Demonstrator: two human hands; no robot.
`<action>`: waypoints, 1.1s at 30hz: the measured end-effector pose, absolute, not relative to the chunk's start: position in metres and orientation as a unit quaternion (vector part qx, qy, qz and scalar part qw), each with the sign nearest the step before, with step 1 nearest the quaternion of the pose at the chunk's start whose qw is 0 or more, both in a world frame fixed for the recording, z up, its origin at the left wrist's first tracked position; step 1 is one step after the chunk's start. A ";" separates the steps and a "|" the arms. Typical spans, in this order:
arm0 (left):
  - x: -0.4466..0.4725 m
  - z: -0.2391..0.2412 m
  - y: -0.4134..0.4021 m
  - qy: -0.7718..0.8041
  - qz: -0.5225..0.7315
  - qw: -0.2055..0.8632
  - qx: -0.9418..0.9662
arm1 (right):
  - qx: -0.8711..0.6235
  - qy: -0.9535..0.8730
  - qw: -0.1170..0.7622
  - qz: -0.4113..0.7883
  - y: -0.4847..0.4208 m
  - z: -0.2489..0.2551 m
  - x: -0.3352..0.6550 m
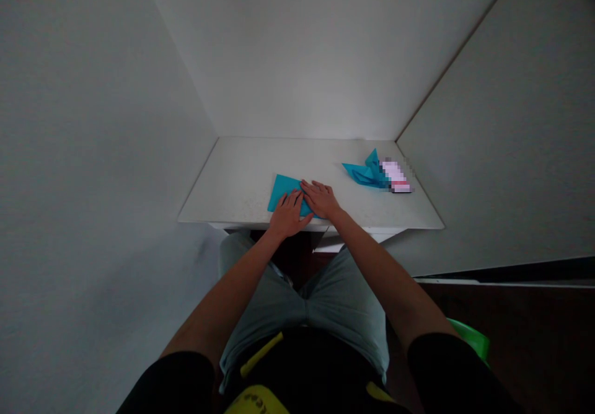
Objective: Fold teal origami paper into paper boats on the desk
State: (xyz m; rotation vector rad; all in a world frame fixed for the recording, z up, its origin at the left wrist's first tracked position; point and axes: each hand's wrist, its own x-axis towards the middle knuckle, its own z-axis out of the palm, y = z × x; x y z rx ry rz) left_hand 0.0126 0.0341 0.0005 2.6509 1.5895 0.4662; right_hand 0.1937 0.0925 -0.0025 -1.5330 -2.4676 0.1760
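Observation:
A folded sheet of blue paper (281, 189) lies flat near the front edge of a small white table (242, 178). My left hand (288, 214) rests on its right part with the fingers stretched out flat. My right hand (320, 198) lies just beside it, fingers flat and pressing on the same paper. The two hands touch each other. The paper's right side is hidden under them.
A finished blue folded paper figure (365, 171) sits at the table's right rear, next to a blurred pink and white object (396, 177). White walls close in the table on the left, back and right. A green seat edge (471, 338) shows beside my right leg.

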 end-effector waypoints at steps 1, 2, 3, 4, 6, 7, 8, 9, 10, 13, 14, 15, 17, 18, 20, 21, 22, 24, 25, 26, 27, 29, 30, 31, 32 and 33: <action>0.013 0.001 0.034 0.513 0.149 0.007 0.845 | -0.519 -0.845 0.109 0.063 0.092 -0.002 0.195; 0.014 0.001 0.034 0.517 0.149 0.007 0.843 | -0.514 -0.849 0.104 0.067 0.091 -0.002 0.198; 0.015 0.001 0.033 0.521 0.148 0.007 0.841 | -0.508 -0.853 0.100 0.070 0.089 -0.001 0.201; 0.015 0.002 0.033 0.523 0.147 0.007 0.840 | -0.501 -0.857 0.100 0.073 0.085 -0.001 0.206; 0.016 0.002 0.032 0.524 0.147 0.008 0.839 | -0.487 -0.864 0.103 0.072 0.075 -0.001 0.219; 0.016 0.002 0.032 0.524 0.148 0.008 0.839 | -0.482 -0.867 0.106 0.069 0.068 -0.001 0.226; 0.016 0.002 0.032 0.524 0.150 0.007 0.838 | -0.478 -0.869 0.109 0.066 0.062 -0.001 0.233; 0.015 0.002 0.032 0.525 0.152 0.007 0.838 | -0.474 -0.871 0.111 0.064 0.055 -0.001 0.240; 0.015 0.001 0.032 0.525 0.153 0.007 0.837 | -0.471 -0.873 0.112 0.065 0.049 -0.001 0.247; 0.014 0.001 0.033 0.526 0.152 0.005 0.837 | -0.467 -0.875 0.108 0.072 0.037 0.001 0.257; 0.014 0.001 0.033 0.527 0.150 0.003 0.837 | -0.470 -0.873 0.107 0.073 0.035 0.002 0.257; 0.013 0.000 0.033 0.527 0.149 0.001 0.837 | -0.473 -0.871 0.107 0.074 0.035 0.003 0.255; 0.013 0.000 0.033 0.526 0.147 -0.004 0.838 | -0.480 -0.867 0.110 0.078 0.036 0.007 0.249; 0.013 0.000 0.033 0.526 0.147 -0.005 0.838 | -0.483 -0.865 0.112 0.081 0.038 0.008 0.245; 0.014 0.000 0.033 0.523 0.147 -0.002 0.840 | -0.486 -0.862 0.115 0.088 0.041 0.011 0.238; 0.014 0.000 0.033 0.520 0.149 0.001 0.841 | -0.487 -0.861 0.117 0.090 0.041 0.012 0.235; 0.014 0.000 0.033 0.518 0.151 0.006 0.842 | -0.488 -0.860 0.120 0.092 0.042 0.012 0.233; 0.010 -0.001 0.036 0.529 0.168 0.013 0.832 | -0.490 -0.857 0.132 0.093 0.041 0.012 0.231; 0.006 -0.001 0.039 0.546 0.184 0.014 0.817 | -0.490 -0.856 0.139 0.093 0.039 0.011 0.230; 0.001 -0.002 0.042 0.573 0.205 0.015 0.793 | -0.489 -0.855 0.145 0.093 0.038 0.010 0.231; -0.007 -0.003 0.047 0.606 0.228 0.017 0.762 | -0.488 -0.855 0.149 0.093 0.037 0.010 0.231; -0.025 -0.004 0.058 0.672 0.267 0.030 0.690 | -0.486 -0.855 0.155 0.091 0.035 0.010 0.231; -0.034 -0.004 0.063 0.689 0.274 0.045 0.669 | -0.486 -0.855 0.157 0.091 0.035 0.010 0.231; -0.043 -0.004 0.068 0.690 0.273 0.062 0.668 | -0.487 -0.854 0.159 0.091 0.034 0.011 0.231; -0.050 -0.003 0.071 0.680 0.270 0.078 0.677 | -0.489 -0.852 0.161 0.093 0.034 0.011 0.231; -0.055 -0.002 0.072 0.665 0.268 0.094 0.691 | -0.491 -0.850 0.163 0.096 0.034 0.012 0.231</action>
